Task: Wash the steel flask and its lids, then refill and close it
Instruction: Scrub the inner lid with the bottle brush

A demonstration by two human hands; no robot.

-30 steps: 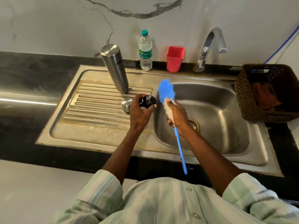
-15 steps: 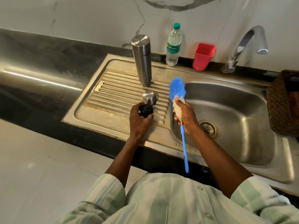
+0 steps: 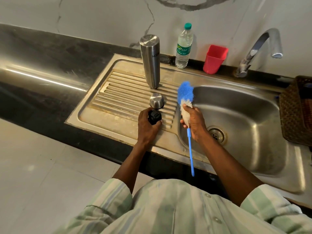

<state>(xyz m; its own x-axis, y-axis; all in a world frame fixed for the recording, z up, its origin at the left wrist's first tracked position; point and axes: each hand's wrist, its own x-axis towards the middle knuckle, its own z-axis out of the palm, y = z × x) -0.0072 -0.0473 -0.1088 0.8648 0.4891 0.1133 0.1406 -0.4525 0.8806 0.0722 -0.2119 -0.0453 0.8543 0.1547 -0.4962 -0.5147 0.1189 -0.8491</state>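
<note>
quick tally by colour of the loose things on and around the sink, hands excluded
Steel: 2, the flask and the steel lid
Black: 1, the black lid in the left hand
Blue: 1, the brush in the right hand
Clear: 1, the water bottle
Red: 1, the cup
Brown: 1, the basket
Total: 7

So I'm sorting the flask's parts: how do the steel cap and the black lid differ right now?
The steel cap is shiny metal and rests free on the drainboard; the black lid is dark, and the left hand grips it. The cap is plain and smooth; the lid looks ridged. Both sit in front of the upside-down flask.
</note>
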